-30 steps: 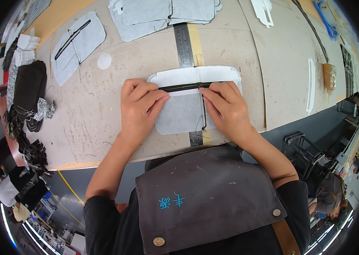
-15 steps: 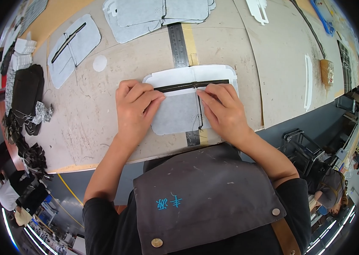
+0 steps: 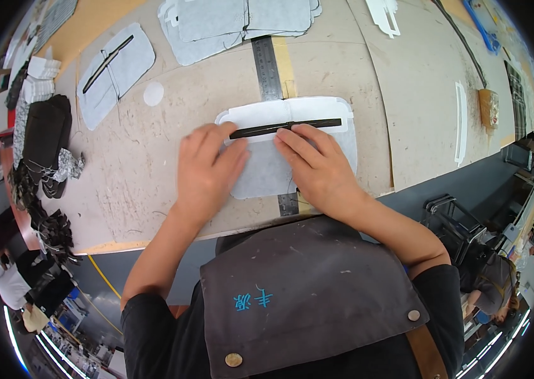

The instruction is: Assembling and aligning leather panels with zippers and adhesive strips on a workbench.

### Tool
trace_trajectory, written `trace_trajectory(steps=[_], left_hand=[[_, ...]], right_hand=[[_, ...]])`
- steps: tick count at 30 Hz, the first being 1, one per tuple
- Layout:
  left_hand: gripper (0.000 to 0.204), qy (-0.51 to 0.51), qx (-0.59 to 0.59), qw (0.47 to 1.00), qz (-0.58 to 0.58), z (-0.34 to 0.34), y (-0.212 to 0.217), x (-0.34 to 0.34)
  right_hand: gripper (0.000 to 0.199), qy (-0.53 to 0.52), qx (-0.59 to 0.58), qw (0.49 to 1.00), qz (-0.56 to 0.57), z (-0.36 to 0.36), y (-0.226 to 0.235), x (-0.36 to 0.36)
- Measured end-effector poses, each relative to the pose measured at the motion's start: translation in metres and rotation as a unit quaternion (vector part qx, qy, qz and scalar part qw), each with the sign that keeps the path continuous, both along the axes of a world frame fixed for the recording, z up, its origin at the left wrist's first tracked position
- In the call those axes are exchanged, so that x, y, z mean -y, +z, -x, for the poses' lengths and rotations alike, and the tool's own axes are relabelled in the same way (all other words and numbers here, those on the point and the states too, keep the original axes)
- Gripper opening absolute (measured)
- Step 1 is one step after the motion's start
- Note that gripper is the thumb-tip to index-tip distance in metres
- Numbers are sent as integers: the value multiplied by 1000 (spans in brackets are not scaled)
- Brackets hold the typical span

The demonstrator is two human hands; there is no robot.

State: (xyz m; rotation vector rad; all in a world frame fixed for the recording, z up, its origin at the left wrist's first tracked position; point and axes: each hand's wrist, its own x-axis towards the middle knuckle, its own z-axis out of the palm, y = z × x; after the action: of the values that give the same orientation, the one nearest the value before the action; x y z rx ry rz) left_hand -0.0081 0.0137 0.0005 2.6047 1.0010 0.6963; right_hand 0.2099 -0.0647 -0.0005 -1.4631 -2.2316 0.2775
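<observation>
- Grey felt panel (image 3: 267,174) with a white backing piece (image 3: 260,115) lies flat on the worn beige tabletop (image 3: 140,183), under both hands, in the same spot as 0.5 s ago.
- Left hand (image 3: 207,174) has slid slightly along the panel's near-left part since then; it lies palm down, fingers spread and flat, gripping nothing.
- Right hand (image 3: 321,170) rests palm down beside it, fingers extended, fingertips pressing the black strip (image 3: 286,127) just beyond them; it clasps nothing.
- The strip is thin, dark and straight, running left to right across the panel beyond both sets of fingertips, its right end clear of the right hand.
- A steel ruler (image 3: 268,63) runs away from the hands under the panel, its near end showing between the 2 wrists.
- Far beyond the left hand lies another grey panel with a black strip (image 3: 115,69); more stacked grey cut pieces (image 3: 235,22) lie far ahead.
- A small white disc (image 3: 152,93) sits beyond the left hand.
</observation>
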Motion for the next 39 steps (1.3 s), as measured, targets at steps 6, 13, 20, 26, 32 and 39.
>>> trace_trajectory(steps=[6,13,20,26,32,39], left_hand=[[56,-74,-44,996,26,-17,2,28],[55,-20,-106,994,7,11,7,40],[54,-11,-94,995,13,12,6,39],[47,-12,-73,997,38,14,9,30],[26,-10,-32,996,77,14,17,11],[19,164,271,854,413,21,11,3]], right_hand=[[50,9,31,999,30,-10,5,9],[52,-10,85,993,83,-53,18,25],[61,-22,44,996,72,-67,15,28],[72,-62,93,992,60,-70,18,27],[76,-64,112,989,65,-75,20,28],[73,-107,-12,990,91,-81,17,27]])
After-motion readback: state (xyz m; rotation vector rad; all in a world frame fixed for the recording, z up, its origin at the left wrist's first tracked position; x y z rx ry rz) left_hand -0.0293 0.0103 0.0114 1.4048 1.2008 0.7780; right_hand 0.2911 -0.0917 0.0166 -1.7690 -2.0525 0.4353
